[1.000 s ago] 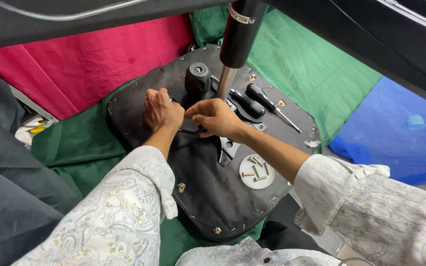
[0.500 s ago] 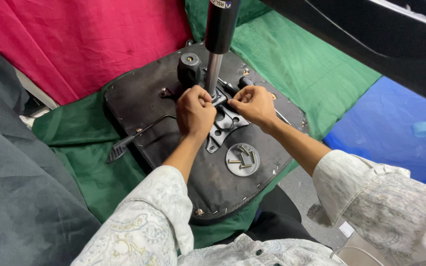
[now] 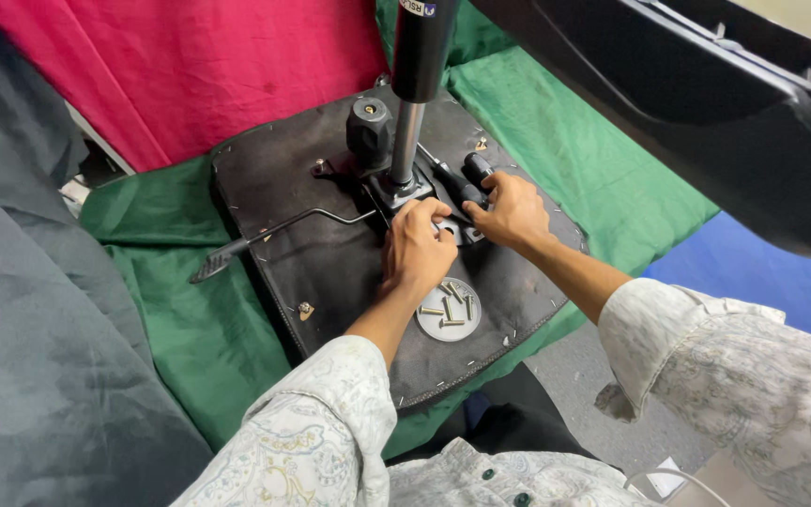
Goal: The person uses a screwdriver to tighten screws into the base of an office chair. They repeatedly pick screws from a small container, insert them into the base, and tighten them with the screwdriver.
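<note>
An upturned black chair seat base (image 3: 274,178) lies on green cloth. A metal tilt mechanism (image 3: 404,192) sits on it, with a gas cylinder (image 3: 415,84) rising from it, a black knob (image 3: 368,127) beside it and a lever (image 3: 274,233) reaching left. My left hand (image 3: 415,249) presses on the mechanism's plate, its fingers curled at the near edge. My right hand (image 3: 511,211) pinches a small part at the plate's right side, fingertips meeting my left hand's. What the fingers hold is hidden. A small round dish (image 3: 449,310) with several screws lies just below my hands.
Screwdrivers with black handles (image 3: 466,174) lie on the seat base behind my right hand. Red cloth (image 3: 190,66) is at the back left, green cloth (image 3: 565,131) under the seat, blue cloth (image 3: 753,282) at right. A dark chair part (image 3: 706,103) overhangs the upper right. Grey fabric (image 3: 30,329) fills the left.
The view has shifted, so the seat base sits further right and lower. Both hands stay together at the mechanism plate, with my right hand now closer to the screwdriver handles.
</note>
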